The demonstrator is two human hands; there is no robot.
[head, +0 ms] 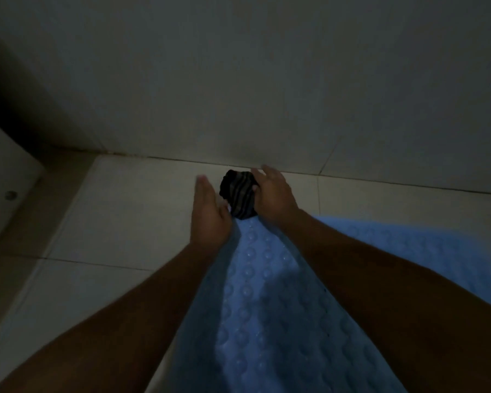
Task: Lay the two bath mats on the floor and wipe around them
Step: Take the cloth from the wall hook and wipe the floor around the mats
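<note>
A light blue bath mat (267,302) with round bumps lies on the tiled floor, reaching from the bottom of the view up to my hands. A dark striped cloth (240,194), bunched up, sits on the floor at the mat's far end, close to the wall. My right hand (272,194) rests on the cloth's right side with its thumb curled onto it. My left hand (209,214) is beside the cloth on the left, fingers straight, palm facing the cloth. A second mat is not in view.
A tiled wall (267,80) rises just behind the cloth, meeting the pale floor tiles (125,211) at a dark grout line. At the left stands a white panel (0,177) with a small round metal fitting (10,195). The room is dim.
</note>
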